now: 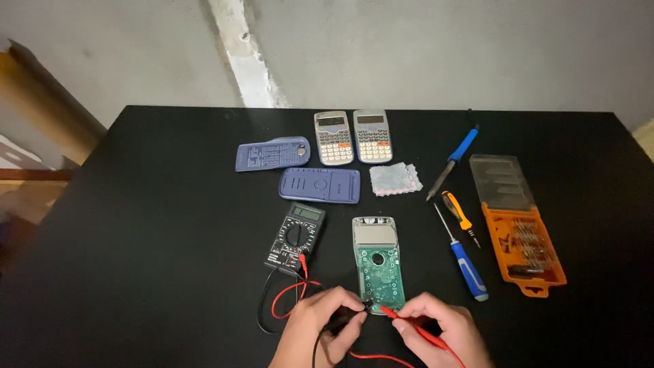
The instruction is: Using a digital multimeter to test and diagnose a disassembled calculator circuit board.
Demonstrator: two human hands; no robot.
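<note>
An opened calculator [377, 262] lies face down near the front of the black table, its green circuit board exposed. My left hand [319, 332] grips a black probe [351, 313] whose tip touches the board's lower edge. In my right hand [439, 332] is a red probe [402, 319], its tip on the same lower edge. Both leads run to a black multimeter [295, 237] lying just left of the board.
At the back of the black table [170, 204] lie two grey calculators [353, 136], two blue calculator covers [300, 170] and a small cloth [394, 179]. To the right are a blue soldering iron [453, 162], two screwdrivers [463, 249] and an orange bit case [521, 232].
</note>
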